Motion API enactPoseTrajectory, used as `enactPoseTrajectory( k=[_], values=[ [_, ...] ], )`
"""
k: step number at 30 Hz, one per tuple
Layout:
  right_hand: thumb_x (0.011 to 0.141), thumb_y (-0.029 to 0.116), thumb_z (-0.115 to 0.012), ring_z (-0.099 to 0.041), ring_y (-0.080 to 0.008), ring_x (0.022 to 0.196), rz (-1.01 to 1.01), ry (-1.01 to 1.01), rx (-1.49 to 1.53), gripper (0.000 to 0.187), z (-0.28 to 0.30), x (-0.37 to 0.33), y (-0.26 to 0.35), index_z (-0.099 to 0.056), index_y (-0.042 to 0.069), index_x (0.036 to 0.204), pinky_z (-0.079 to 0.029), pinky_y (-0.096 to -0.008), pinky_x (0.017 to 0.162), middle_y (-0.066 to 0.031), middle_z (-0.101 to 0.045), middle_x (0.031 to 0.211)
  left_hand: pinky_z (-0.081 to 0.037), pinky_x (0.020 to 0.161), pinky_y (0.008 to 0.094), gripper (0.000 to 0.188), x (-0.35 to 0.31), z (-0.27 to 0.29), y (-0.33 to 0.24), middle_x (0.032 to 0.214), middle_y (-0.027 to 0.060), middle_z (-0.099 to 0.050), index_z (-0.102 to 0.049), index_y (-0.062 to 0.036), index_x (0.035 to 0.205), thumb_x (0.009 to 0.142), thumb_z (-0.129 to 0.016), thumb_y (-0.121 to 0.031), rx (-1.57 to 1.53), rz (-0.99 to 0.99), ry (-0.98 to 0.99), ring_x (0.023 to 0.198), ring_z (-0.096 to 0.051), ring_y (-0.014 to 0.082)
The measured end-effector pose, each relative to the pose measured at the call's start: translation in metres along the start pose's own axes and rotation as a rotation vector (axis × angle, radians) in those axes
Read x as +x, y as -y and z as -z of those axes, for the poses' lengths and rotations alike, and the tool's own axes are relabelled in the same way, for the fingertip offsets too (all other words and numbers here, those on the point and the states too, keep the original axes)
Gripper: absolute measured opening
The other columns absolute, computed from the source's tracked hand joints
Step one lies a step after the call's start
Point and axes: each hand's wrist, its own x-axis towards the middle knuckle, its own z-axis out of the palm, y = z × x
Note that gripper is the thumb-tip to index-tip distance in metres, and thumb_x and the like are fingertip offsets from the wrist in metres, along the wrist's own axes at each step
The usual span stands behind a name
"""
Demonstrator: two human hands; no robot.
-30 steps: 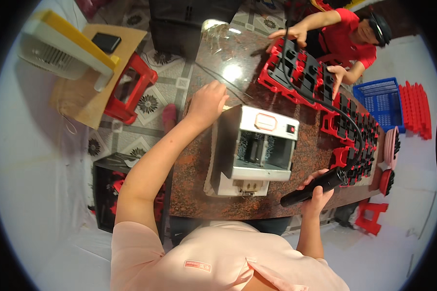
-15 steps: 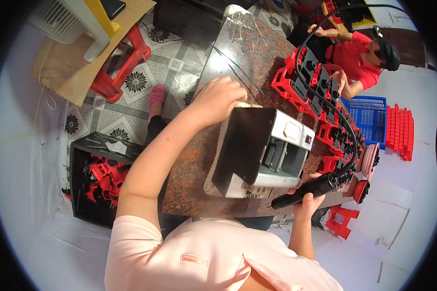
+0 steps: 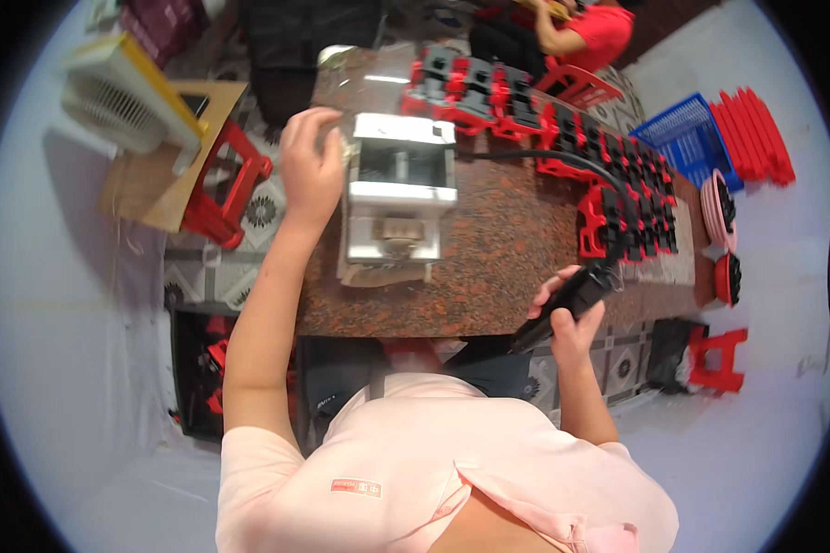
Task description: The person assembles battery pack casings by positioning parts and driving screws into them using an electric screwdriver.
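Observation:
My right hand [image 3: 576, 323] is wrapped round a black electric screwdriver [image 3: 581, 293] near the table's front edge. Its tip slants down to the left, and a black cable runs up from its back end. On the left part of the table sits a white and black box-shaped machine, apparently a screw feeder [image 3: 401, 195], its open-topped front toward me. My left hand [image 3: 311, 170] is beside the feeder's far left side, thumb apart from the bent fingers, with nothing seen between them. Motion blur hides whether it touches the housing.
Rows of red and black plastic assemblies [image 3: 563, 138] cover the far and right parts of the speckled stone table [image 3: 507, 230]. Beyond sits a person in red [image 3: 595, 37]. A blue crate [image 3: 687, 138] and red stool [image 3: 717, 359] stand right; a fan [image 3: 120, 106] and black bin [image 3: 194, 369] left.
The feeder has turned, so its front now faces me instead of the right. My left hand has come off its back edge to its left side. The view has swung round.

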Motion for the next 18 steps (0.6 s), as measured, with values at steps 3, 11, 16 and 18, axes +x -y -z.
enactPoseTrajectory(
  k=[3,11,16,18],
  values=[
    [0.075,-0.001,-0.074,-0.062,-0.0149,0.081,0.034,0.0,-0.017,0.052,0.037,-0.017,0.003,-0.048,0.001,0.12,-0.053,-0.0291,0.069,-0.0082,-0.061,0.091,-0.048,0.076,0.0374,0.019,-0.001,-0.022,-0.085,0.088,0.0127,-0.061,-0.059,-0.0012,0.09,0.077,-0.056,0.011,-0.138,-0.134,0.139,0.083,-0.06,0.0309],
    [0.075,0.018,-0.085,-0.06,-0.015,0.077,0.405,-0.347,0.184,0.063,0.128,-0.061,0.043,-0.047,0.003,0.124,-0.048,-0.0274,0.068,-0.0095,-0.062,0.09,-0.048,0.076,0.0448,0.021,-0.12,-0.228,-0.198,0.095,0.012,-0.059,-0.059,-0.0067,0.095,0.075,-0.066,-0.004,-0.375,-0.528,0.917,0.091,-0.058,0.0347],
    [0.074,0.029,-0.087,-0.06,-0.0155,0.073,0.465,-0.5,0.077,0.067,0.172,-0.096,0.062,-0.048,0.003,0.122,-0.047,-0.0274,0.066,-0.0107,-0.061,0.085,-0.045,0.077,0.0462,0.043,-0.149,-0.362,-0.267,0.107,0.0133,-0.053,-0.057,-0.0064,0.107,0.071,-0.078,-0.02,-0.207,-0.584,0.751,0.099,-0.053,0.033],
    [0.072,0.032,-0.088,-0.06,-0.0157,0.073,0.421,-0.567,0.06,0.069,0.179,-0.103,0.06,-0.049,0.004,0.121,-0.047,-0.0273,0.066,-0.0111,-0.061,0.085,-0.044,0.077,0.049,0.05,-0.164,-0.395,-0.273,0.109,0.0134,-0.052,-0.057,-0.0065,0.109,0.07,-0.079,-0.027,-0.093,-0.617,0.755,0.102,-0.052,0.0322]
  ],
)
